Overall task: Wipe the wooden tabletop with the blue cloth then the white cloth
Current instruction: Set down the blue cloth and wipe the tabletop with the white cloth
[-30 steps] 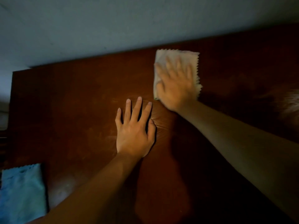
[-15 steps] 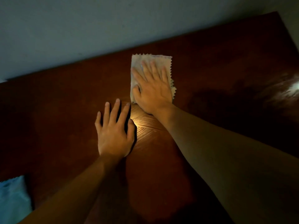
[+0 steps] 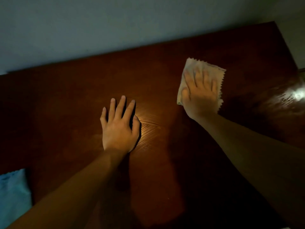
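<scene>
A dark reddish-brown wooden tabletop (image 3: 66, 113) fills most of the head view in dim light. The white cloth (image 3: 200, 67), with zigzag edges, lies flat on it toward the far right. My right hand (image 3: 200, 96) presses flat on that cloth with straight, spread fingers, covering most of it. My left hand (image 3: 119, 128) rests flat on the bare wood near the middle, fingers straight and spread, holding nothing. The blue cloth (image 3: 14, 195) lies at the near left corner, partly cut off by the frame edge.
A pale wall (image 3: 132, 22) runs along the table's far edge. The table's right edge shows at the upper right. A bright reflection (image 3: 298, 95) glints on the wood at the far right.
My right hand has slid the white cloth to the right, away from my left hand. The left hand stays flat on the wood.
</scene>
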Tool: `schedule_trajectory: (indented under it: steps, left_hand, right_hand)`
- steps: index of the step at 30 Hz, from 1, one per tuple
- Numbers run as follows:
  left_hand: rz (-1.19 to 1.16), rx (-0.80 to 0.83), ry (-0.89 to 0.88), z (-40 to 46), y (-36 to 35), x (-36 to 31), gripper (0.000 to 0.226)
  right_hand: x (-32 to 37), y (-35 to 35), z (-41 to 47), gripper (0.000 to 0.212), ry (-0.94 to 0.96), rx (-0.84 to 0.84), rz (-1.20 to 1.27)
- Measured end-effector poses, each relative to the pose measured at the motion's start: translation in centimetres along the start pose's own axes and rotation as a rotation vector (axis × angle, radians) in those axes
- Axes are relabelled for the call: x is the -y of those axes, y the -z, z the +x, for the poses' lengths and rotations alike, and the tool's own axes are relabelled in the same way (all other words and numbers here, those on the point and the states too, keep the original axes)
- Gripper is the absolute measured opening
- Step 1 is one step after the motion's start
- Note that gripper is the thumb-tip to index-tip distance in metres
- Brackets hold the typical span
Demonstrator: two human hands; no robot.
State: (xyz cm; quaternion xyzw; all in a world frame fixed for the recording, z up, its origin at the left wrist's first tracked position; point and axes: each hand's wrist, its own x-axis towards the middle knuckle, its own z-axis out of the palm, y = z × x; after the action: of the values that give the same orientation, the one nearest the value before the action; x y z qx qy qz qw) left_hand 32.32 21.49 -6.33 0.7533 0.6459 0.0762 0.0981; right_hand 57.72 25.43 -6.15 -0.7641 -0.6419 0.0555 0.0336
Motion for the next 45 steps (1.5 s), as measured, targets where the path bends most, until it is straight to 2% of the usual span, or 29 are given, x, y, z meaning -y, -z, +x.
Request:
schedule_trajectory:
  steps: [6,13,18,23,27,31,34,39,45]
  left_hand:
    - [-0.008,-0.013,-0.001,0.0,-0.2,0.1,0.053]
    - [0.019,-0.016,0.006,0.0,-0.5,0.1,0.052]
    - [0.015,-0.027,0.004,-0.1,-0.3,-0.2,0.052]
    - [0.014,-0.022,0.009,-0.1,-0.1,-0.1,0.053]
    - [0.000,-0.022,0.011,-0.1,-0.1,-0.1,0.053]
    - [-0.012,-0.009,0.014,-0.2,0.3,-0.2,0.054]
    - [-0.018,-0.006,0.012,-0.2,0.4,-0.3,0.053]
    - [-0.015,-0.004,0.009,-0.2,0.5,-0.3,0.053]
    - [-0.004,0.004,0.005,-0.2,0.5,-0.3,0.053]
  right_hand:
    - [3.1,-0.3,-1.0,0.059,0.027,0.023,0.063]
    - [9.6,-1.8,-6.3,0.056,0.297,-0.002,0.107]
    - [9.3,-1.5,-6.1,0.061,0.302,0.108,0.088]
    - [8.0,-1.2,-6.2,0.062,0.317,0.111,0.087]
    - [4.2,-0.8,-6.4,0.058,0.285,-0.018,0.133]
    - [-0.3,-0.3,-6.0,0.066,0.151,0.081,0.037]
    - [-1.9,0.1,-5.9,0.069,0.050,0.069,0.017]
    - [-1.2,0.0,-6.2,0.071,-0.008,0.051,0.001]
    - [1.8,-0.1,-7.9,0.070,0.049,0.053,0.048]
